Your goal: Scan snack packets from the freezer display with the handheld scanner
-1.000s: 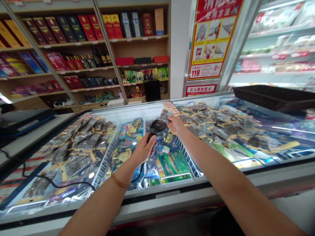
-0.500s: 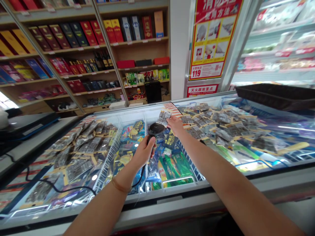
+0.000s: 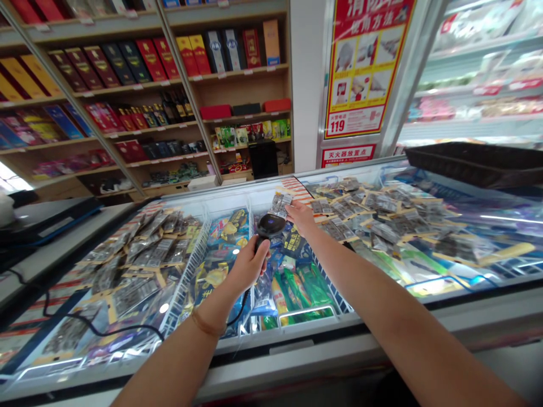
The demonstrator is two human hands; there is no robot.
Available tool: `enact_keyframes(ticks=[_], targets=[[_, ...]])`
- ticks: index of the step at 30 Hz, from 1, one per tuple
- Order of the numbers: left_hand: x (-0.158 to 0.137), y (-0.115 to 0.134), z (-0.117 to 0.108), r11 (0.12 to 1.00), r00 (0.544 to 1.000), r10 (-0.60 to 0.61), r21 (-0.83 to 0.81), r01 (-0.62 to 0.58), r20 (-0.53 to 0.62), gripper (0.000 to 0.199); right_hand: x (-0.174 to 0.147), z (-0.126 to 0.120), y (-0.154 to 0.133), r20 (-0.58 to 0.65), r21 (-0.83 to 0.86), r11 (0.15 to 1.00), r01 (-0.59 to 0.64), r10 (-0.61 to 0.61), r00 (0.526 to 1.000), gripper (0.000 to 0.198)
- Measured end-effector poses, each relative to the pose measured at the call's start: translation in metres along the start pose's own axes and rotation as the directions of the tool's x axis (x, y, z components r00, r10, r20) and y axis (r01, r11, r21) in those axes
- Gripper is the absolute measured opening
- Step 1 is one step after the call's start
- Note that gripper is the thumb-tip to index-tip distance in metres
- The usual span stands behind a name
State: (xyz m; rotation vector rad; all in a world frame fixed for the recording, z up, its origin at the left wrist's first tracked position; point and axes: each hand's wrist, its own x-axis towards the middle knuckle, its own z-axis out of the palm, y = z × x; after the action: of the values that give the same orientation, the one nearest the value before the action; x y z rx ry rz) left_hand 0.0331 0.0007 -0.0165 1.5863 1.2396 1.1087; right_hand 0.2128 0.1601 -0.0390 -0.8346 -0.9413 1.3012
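While the left hand [image 3: 246, 264] grips it, scanner [image 3: 271, 225] slanting forward-right, toward packet [image 3: 280, 203]

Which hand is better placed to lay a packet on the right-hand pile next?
Probably the right hand: it holds a packet and is nearer the right-hand pile. The left hand is farther off and grips the scanner.
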Motion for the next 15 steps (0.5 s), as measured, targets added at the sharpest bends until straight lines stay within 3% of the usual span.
enact_keyframes(ticks=[9, 12, 15], targets=[[0.001, -0.004, 0.000, 1.000, 1.000, -0.013, -0.020, 0.013, 0.000, 0.059, 0.004, 0.000, 0.004, -0.047, -0.013, 1.000, 0.000, -0.001, 0.999, 0.037], [0.001, 0.004, 0.001, 0.999, 0.997, -0.031, -0.046, 0.028, -0.075, 0.058, 0.002, 0.001, 0.004, -0.085, -0.037, 0.999, 0.001, -0.004, 0.996, 0.033], [0.001, 0.020, -0.013, 0.998, 0.977, -0.045, -0.062, 0.032, -0.210, 0.053, -0.002, 0.002, 0.002, -0.116, -0.090, 0.996, -0.021, 0.010, 0.993, 0.028]])
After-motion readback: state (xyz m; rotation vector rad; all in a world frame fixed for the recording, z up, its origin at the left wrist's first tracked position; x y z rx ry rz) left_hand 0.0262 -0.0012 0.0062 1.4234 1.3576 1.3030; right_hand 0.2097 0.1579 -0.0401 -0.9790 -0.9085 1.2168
